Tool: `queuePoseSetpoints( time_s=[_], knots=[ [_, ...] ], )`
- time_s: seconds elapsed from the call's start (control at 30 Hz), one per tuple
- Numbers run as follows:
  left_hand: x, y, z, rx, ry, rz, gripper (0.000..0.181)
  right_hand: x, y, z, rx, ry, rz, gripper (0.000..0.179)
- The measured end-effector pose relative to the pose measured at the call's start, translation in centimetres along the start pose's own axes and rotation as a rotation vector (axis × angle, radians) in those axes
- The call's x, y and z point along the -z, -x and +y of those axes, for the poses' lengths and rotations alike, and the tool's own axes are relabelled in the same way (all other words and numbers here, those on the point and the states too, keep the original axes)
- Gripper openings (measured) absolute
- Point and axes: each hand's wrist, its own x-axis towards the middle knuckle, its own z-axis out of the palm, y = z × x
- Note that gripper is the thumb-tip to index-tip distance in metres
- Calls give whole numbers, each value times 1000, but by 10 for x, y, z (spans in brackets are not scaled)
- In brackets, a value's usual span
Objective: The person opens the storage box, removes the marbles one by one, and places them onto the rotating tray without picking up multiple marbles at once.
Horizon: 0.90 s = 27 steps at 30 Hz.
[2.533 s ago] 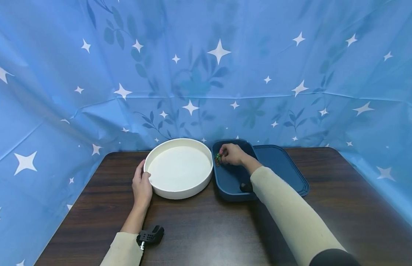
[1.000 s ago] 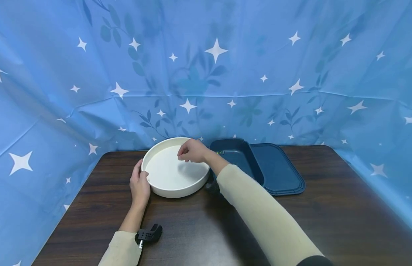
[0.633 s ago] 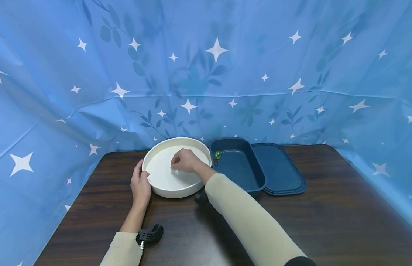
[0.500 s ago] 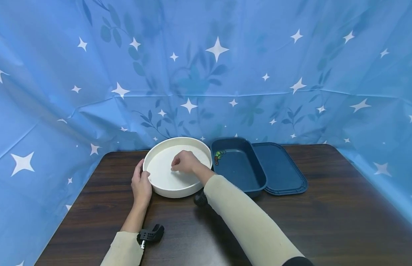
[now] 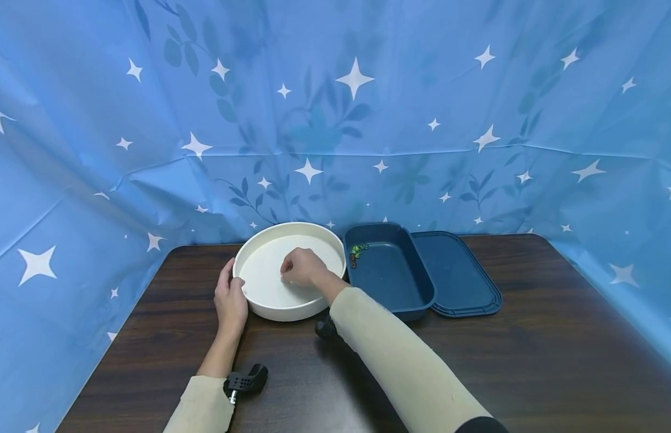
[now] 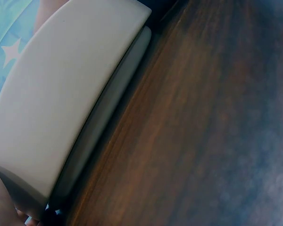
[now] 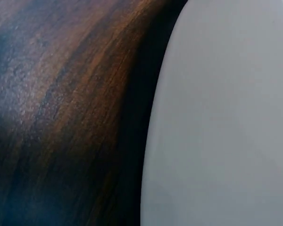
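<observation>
In the head view, my left hand (image 5: 231, 302) holds the left side of a round white tray (image 5: 260, 300), thumb at the rim and fingers round the outer wall. The left wrist view has the tray's pale side wall (image 6: 61, 89) filling its left half. My right hand (image 5: 303, 267) is over the tray's floor, fingers curled and tips together low down; I cannot tell whether they pinch something. To the right stands a dark blue box (image 5: 392, 270) with small green, yellow and reddish-brown pieces (image 5: 358, 252) in its far left corner.
A flat dark blue lid (image 5: 465, 282) lies right of the box, partly under it. The brown wooden table (image 5: 557, 337) carries everything. Behind its far edge hangs a blue curtain (image 5: 400, 108) with white stars. Black wrist cameras (image 5: 249, 380) sit on both arms.
My right hand has moved left from the small pieces in the blue box, over the white tray and down towards its floor, staying there lately. The left hand has kept its hold.
</observation>
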Motion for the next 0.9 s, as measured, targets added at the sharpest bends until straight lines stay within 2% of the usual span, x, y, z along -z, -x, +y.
queuePoseSetpoints(
  time_s=[0.2, 0.3, 0.47, 0.57, 0.7, 0.9],
  knots=[
    [-1, 0, -1, 5, 4, 4, 61, 11, 5, -5, -7, 11, -26, 17],
    [-1, 0, 0, 8, 4, 8, 61, 26, 10, -7, 37, 27, -32, 20],
    [-2, -1, 0, 11, -5, 7, 62, 59, 20, -3, 129, -25, -26, 23],
    [-1, -1, 0, 12, -7, 4, 62, 77, 26, 6, 139, -64, -15, 23],
    [0, -2, 1, 12, -4, 3, 61, 97, 34, 23, 103, -105, 12, 22],
    [1, 1, 3, 29, -3, -18, 62, 115, 43, 59, 33, -121, 54, 22]
  ],
)
